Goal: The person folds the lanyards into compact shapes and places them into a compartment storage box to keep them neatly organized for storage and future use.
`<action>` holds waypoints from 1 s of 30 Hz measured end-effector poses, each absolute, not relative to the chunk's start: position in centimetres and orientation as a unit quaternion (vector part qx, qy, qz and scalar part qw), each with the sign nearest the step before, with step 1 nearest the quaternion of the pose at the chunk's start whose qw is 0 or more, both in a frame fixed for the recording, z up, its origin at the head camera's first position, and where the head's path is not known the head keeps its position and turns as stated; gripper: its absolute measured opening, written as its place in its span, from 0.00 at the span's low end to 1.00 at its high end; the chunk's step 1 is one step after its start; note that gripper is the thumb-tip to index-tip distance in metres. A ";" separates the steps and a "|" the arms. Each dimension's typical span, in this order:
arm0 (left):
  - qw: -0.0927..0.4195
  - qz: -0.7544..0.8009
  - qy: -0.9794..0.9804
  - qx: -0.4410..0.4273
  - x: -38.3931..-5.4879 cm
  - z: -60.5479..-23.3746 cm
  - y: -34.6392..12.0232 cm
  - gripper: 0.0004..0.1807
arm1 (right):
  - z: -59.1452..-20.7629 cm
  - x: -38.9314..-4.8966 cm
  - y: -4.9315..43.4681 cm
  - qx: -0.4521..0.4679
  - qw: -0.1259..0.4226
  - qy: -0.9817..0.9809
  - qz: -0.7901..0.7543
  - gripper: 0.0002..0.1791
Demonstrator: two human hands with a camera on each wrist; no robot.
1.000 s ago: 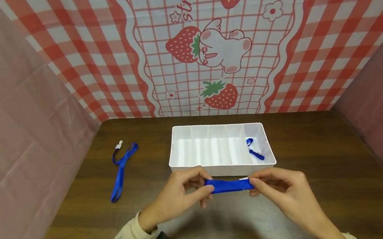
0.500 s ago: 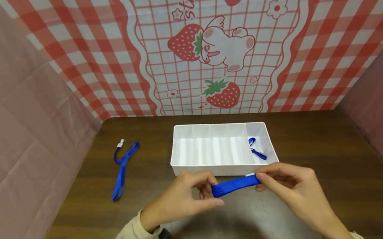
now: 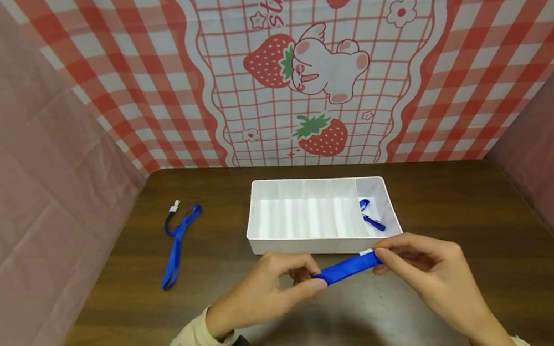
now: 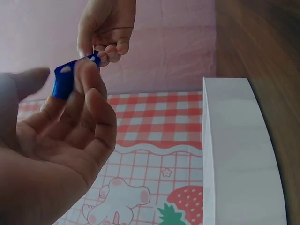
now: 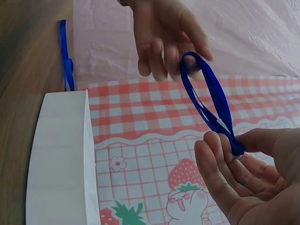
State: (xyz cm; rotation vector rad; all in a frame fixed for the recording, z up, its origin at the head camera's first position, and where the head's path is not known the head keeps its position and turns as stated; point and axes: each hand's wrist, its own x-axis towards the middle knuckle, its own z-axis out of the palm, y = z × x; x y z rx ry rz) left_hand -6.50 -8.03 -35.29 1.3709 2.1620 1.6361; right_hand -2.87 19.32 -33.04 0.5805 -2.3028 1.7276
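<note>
Between my hands, in front of the white box, is a blue lanyard (image 3: 348,268) folded into a flat loop. My right hand (image 3: 434,277) pinches its right end between thumb and fingers, beside a small white piece (image 5: 222,124). At the other end my left hand (image 3: 275,290) has a finger hooked inside the loop, as the right wrist view shows. In the left wrist view the left thumb (image 4: 33,82) stands apart from the band. The right end sits a little higher than the left.
The white divided box (image 3: 304,245) stands behind the hands; its right compartment holds a folded blue lanyard (image 3: 375,223). Another blue lanyard (image 3: 178,249) with a white clip (image 3: 175,207) lies on the wooden table (image 3: 119,299) at left. A checked strawberry cloth (image 3: 317,69) hangs behind.
Both hands have shifted slightly right, and the band has gone from level to tilted, right end up. The left thumb lifted off the band's end, then came back close to it.
</note>
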 end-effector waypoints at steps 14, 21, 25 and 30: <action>0.058 0.600 0.681 0.416 -6.4 -35.7 -7.4 0.10 | -33.1 -2.9 19.3 0.207 0.102 -0.774 0.590 0.10; 0.121 0.629 0.614 0.461 -6.4 -35.4 -7.9 0.05 | -33.3 -2.9 19.2 0.190 0.072 -0.798 0.568 0.08; 0.166 0.637 0.571 0.491 -6.5 -35.2 -8.2 0.11 | -33.4 -3.0 19.1 0.197 0.058 -0.799 0.565 0.07; 0.136 0.615 0.593 0.502 -6.5 -35.0 -8.3 0.11 | -33.5 -3.0 19.0 0.208 0.056 -0.790 0.575 0.07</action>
